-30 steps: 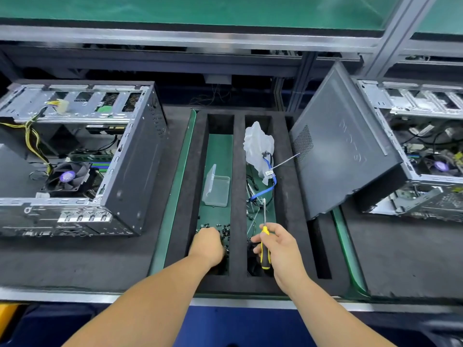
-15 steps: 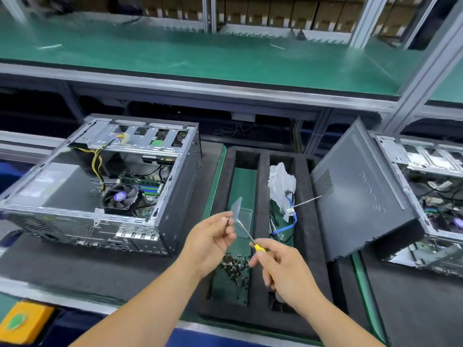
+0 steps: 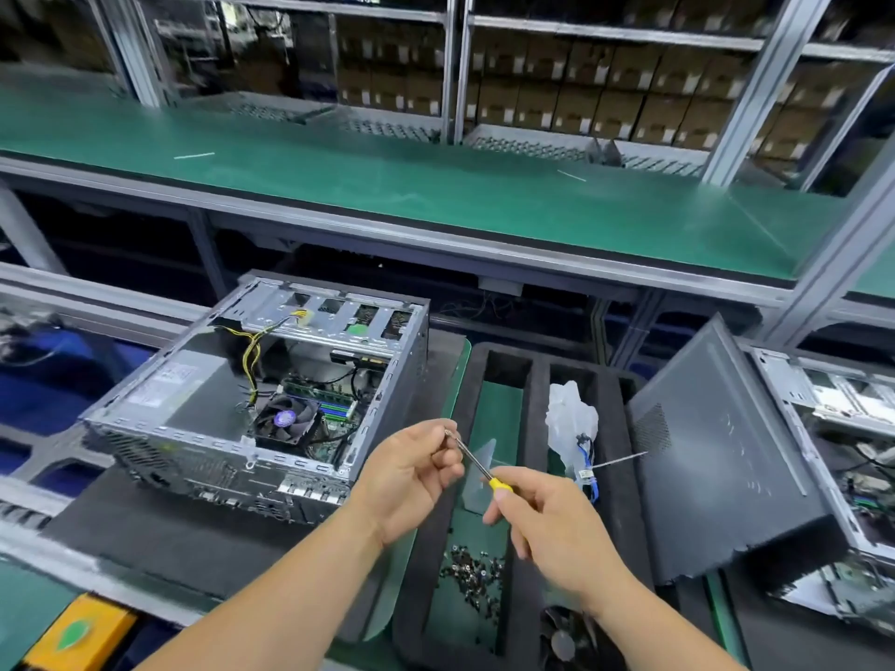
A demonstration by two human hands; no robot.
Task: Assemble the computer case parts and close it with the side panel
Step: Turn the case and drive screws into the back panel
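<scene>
At the near centre of a workbench, two bare hands are held up above a black foam tray (image 3: 537, 477). A screwdriver (image 3: 489, 479) with a yellow handle is gripped in the right hand (image 3: 552, 525), the fingers curled round the handle, its thin shaft slanted up and to the left. The tip of the shaft is met by the left hand (image 3: 411, 477), whose thumb and fingertips are pinched together there; a small screw (image 3: 448, 432) seems to be held at the tip, though it is too small to be sure.

To the left of the hands, the computer case (image 3: 271, 404) is laid on its side on a dark mat, its open side up. A fan, green memory sticks and yellow cables are seen inside, so the inner parts appear to be fitted in some measure. To the right, the dark grey side panel (image 3: 726, 457) is propped at a slant against a second open case (image 3: 842, 428), well apart from the first case.

In the tray, a heap of loose screws (image 3: 472, 576) is seen near the hands, and a crumpled plastic bag (image 3: 569, 418) with a blue cable farther off.

The task is judged to be at a middle stage: a screw is being readied for driving. The case is not yet closed, and the panel is not yet fitted.
</scene>
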